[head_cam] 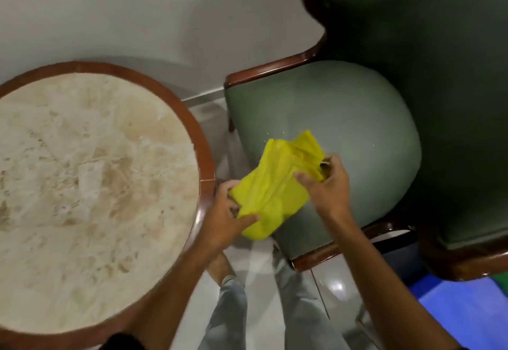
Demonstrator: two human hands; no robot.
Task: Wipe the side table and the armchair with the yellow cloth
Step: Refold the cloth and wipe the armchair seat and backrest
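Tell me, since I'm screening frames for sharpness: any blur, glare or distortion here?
Head view: wide-angle bending curves the armchair frame; soft motion blur on both hands and the yellow cloth; glare spot on the floor tile; the side table is evenly lit.

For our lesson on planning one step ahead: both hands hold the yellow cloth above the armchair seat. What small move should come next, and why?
Probably lower the yellow cloth flat onto the green seat cushion. The left hand and right hand hold it bunched just above the cushion's front, and pale specks show on the fabric nearby, so the armchair seems the closest surface to wipe.
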